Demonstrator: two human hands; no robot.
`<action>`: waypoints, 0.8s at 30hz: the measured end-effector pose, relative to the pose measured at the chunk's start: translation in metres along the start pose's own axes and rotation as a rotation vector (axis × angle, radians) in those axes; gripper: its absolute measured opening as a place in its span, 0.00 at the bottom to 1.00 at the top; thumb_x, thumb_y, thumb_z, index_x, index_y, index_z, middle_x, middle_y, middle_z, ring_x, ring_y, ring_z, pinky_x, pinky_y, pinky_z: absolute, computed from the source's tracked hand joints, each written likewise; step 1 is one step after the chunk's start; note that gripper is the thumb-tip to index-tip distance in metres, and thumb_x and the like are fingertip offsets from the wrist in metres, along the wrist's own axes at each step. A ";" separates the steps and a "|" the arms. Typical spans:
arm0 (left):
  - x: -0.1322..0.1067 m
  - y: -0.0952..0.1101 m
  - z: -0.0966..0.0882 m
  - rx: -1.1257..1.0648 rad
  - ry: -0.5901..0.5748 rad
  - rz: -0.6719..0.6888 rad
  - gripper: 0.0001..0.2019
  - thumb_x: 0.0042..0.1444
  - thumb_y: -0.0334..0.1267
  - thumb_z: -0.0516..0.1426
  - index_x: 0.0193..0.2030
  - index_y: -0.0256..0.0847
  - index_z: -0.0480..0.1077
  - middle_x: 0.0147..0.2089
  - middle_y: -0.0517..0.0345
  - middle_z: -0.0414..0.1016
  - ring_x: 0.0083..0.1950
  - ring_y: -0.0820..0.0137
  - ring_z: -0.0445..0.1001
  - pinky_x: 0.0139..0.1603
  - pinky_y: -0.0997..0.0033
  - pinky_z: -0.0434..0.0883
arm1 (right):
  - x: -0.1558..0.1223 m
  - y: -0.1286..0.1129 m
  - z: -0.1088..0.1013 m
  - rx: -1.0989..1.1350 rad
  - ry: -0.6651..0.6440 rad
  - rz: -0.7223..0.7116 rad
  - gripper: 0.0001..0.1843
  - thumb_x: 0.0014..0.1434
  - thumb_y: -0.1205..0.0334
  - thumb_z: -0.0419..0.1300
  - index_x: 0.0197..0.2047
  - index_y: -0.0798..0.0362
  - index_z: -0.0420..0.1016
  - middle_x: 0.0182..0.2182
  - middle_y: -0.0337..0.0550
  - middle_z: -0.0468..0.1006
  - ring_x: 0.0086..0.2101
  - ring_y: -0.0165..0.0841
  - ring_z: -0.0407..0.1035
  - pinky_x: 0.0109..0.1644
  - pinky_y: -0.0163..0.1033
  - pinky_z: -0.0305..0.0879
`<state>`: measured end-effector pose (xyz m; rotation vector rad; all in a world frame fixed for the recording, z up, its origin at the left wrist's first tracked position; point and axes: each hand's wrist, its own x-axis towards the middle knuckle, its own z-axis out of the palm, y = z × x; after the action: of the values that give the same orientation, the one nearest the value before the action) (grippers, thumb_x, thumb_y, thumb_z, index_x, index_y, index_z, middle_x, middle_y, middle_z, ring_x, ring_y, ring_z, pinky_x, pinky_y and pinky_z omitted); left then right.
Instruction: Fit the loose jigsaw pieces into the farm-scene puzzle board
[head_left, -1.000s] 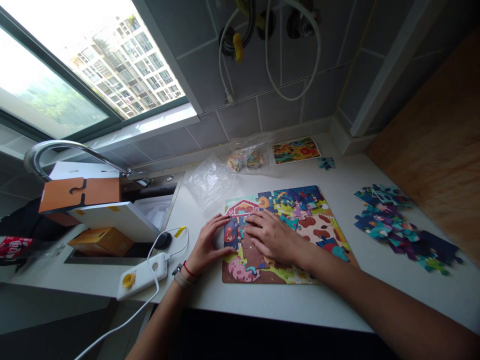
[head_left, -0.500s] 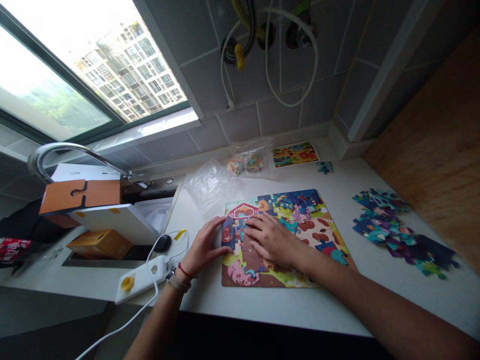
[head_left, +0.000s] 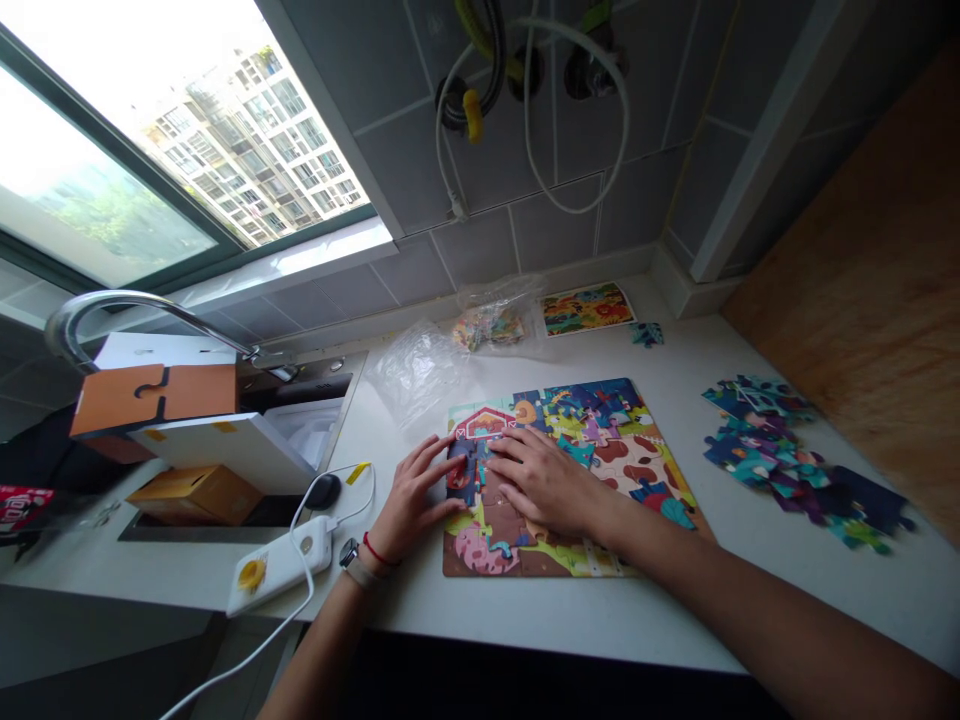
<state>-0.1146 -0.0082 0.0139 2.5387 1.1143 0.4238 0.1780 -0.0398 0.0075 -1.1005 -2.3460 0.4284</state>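
Note:
A colourful jigsaw puzzle (head_left: 626, 460) with a barn, a cow and a pink pig lies on the white counter, with some loose pieces on top of its upper right part. My right hand (head_left: 551, 483) rests palm down over its middle, fingers spread across the brown pieces below the barn. At the left edge is my left hand (head_left: 415, 500), its fingers apart and the tips touching the pieces beside the barn. I see nothing held in either hand. The right palm hides part of the picture.
Loose puzzle pieces (head_left: 799, 460) are heaped at the right. Behind lie clear plastic bags (head_left: 420, 365), a picture card (head_left: 589, 308) and a small piece (head_left: 646, 334). To the left are a white power strip (head_left: 281, 570) with a cable, and boxes (head_left: 199, 490) over the sink.
My left hand has shifted slightly, its fingers reaching further over the puzzle's left edge. The right hand stays in nearly the same place. The camera view has moved a little.

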 end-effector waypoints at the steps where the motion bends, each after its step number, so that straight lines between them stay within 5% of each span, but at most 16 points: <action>1: 0.001 0.000 0.000 0.023 -0.011 0.006 0.27 0.66 0.55 0.63 0.70 0.56 0.69 0.76 0.50 0.63 0.77 0.47 0.59 0.73 0.39 0.64 | 0.000 0.000 0.000 0.002 0.001 0.003 0.15 0.69 0.61 0.61 0.57 0.52 0.80 0.62 0.53 0.77 0.63 0.47 0.67 0.73 0.60 0.59; 12: 0.001 0.015 -0.001 0.084 -0.026 0.001 0.25 0.69 0.53 0.59 0.70 0.52 0.69 0.77 0.51 0.62 0.78 0.48 0.56 0.72 0.40 0.63 | 0.002 -0.006 -0.008 -0.009 -0.007 0.013 0.15 0.68 0.63 0.61 0.56 0.53 0.81 0.59 0.55 0.79 0.61 0.48 0.68 0.69 0.61 0.63; 24: 0.002 0.017 -0.001 0.079 0.000 0.000 0.33 0.65 0.55 0.62 0.73 0.50 0.63 0.76 0.49 0.64 0.78 0.48 0.57 0.74 0.42 0.61 | 0.000 -0.006 -0.002 -0.053 -0.014 0.062 0.20 0.68 0.62 0.61 0.61 0.56 0.78 0.63 0.59 0.74 0.64 0.51 0.65 0.71 0.60 0.62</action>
<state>-0.1028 -0.0177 0.0219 2.6067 1.1525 0.3879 0.1755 -0.0438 0.0121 -1.2006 -2.3525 0.3996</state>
